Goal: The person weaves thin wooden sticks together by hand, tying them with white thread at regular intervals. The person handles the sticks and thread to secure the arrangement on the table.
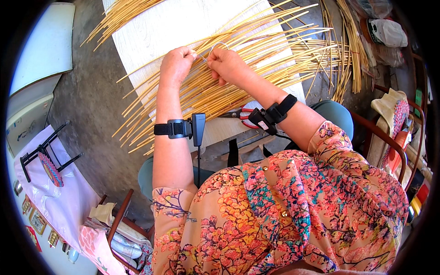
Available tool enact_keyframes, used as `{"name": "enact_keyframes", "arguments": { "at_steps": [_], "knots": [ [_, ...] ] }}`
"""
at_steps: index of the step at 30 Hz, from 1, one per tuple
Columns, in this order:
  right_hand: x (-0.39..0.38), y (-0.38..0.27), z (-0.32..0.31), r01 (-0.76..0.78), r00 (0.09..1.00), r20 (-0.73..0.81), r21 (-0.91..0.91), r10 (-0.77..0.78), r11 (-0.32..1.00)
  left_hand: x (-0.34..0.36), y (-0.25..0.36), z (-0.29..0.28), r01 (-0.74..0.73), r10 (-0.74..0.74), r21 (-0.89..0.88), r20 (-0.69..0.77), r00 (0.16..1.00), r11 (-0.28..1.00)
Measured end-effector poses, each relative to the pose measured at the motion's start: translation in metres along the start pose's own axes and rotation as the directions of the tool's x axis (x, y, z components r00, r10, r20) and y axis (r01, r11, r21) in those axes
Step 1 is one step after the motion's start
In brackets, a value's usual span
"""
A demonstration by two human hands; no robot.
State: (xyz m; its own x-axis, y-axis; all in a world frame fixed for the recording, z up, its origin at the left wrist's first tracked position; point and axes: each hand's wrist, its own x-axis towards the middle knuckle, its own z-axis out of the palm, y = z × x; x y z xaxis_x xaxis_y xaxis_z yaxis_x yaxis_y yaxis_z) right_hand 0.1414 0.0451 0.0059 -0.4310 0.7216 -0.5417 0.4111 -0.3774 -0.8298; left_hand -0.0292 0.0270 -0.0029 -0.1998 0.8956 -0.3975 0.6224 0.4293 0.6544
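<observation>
A sheaf of long, thin yellow-brown sticks [183, 98] lies across a pale wood-grain board [153, 34]. Above its middle, my left hand [177, 67] is closed in a pinch on one end of a thin, pale wire or cord. Just to the right, my right hand [226, 67] pinches the same strand. Part of this wire [221, 44] curls in a loop over the right fingers, and a short stretch runs between both hands. Whether it passes around the sticks is hidden. Pliers or cutters with red handles [248, 120] rest near the board's front edge, below my right forearm.
Another bundle of sticks [120, 17] lies at the board's far left corner. More sticks [355, 55] lean at the right, near plastic bags [387, 33]. Wooden chairs stand at the lower left [120, 215] and right [382, 133]. A white cabinet [43, 43] is far left.
</observation>
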Motion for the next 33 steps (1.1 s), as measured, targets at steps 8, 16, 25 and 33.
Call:
{"name": "enact_keyframes", "arguments": {
  "at_steps": [8, 16, 25, 33],
  "knots": [
    [0.0023, 0.0022, -0.0015, 0.004, 1.0, 0.008, -0.036, -0.004, 0.999, -0.0047, 0.0073, 0.0009, -0.028, 0.03, 0.059, -0.029, 0.999, 0.998],
    [-0.0001, 0.001, -0.0023, 0.014, 1.0, 0.026, -0.046, -0.013, 0.999, -0.0029, 0.0033, 0.0017, -0.025, 0.025, 0.001, -0.01, 1.0, 1.0],
    [-0.0031, 0.0012, -0.0028, 0.021, 1.0, 0.014, -0.027, -0.02, 0.999, -0.0046, 0.0073, 0.0007, -0.019, 0.02, 0.091, -0.009, 1.0, 0.996],
    [-0.0031, 0.0001, -0.0043, 0.003, 0.999, 0.035, -0.049, -0.001, 0.999, -0.0043, 0.0079, 0.0007, 0.003, -0.003, 0.079, 0.001, 1.0, 0.997]
  ]
}}
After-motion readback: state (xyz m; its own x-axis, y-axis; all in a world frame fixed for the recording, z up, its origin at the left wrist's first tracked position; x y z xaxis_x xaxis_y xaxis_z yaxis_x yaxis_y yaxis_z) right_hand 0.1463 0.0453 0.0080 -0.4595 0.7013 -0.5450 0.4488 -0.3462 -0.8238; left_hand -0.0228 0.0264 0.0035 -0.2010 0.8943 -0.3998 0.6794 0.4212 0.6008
